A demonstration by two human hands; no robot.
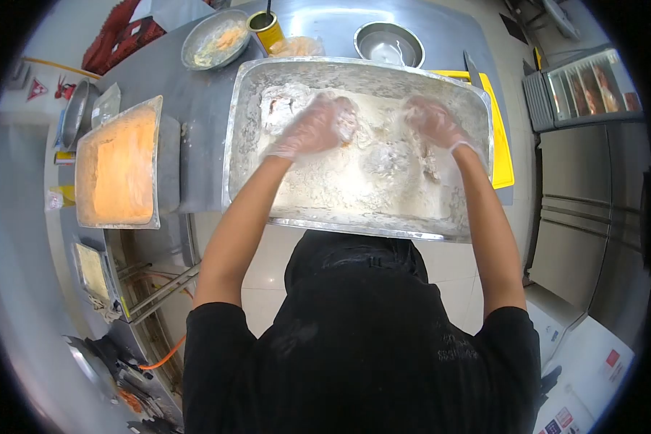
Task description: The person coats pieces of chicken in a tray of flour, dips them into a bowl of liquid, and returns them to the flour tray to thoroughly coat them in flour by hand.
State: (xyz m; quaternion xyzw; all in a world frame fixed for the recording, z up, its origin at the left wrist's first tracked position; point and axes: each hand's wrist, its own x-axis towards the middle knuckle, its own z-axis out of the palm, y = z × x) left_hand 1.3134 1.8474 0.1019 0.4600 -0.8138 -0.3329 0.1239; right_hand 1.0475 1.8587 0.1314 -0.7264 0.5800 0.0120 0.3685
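Note:
A large metal tray (362, 223) holds white flour (325, 189) and several flour-coated pieces that look like meat. My left hand (320, 129), in a clear plastic glove, has its fingers curled round a flour-coated piece (346, 123). My right hand (435, 121), gloved the same way, is over the tray's right half with its fingers bent inward; whatever is in them is hidden. Between and below my hands lies a floured lump (388, 158). Another coated piece (281, 108), with reddish patches showing through, rests in the back left corner.
At left stands a deep metal tray (158, 163) of orange powder. Behind are a bowl of orange and pale powder (213, 40), a yellow can (266, 32) and a metal bowl of liquid (389, 45). A knife (471, 69) lies on a yellow board (500, 145) at right.

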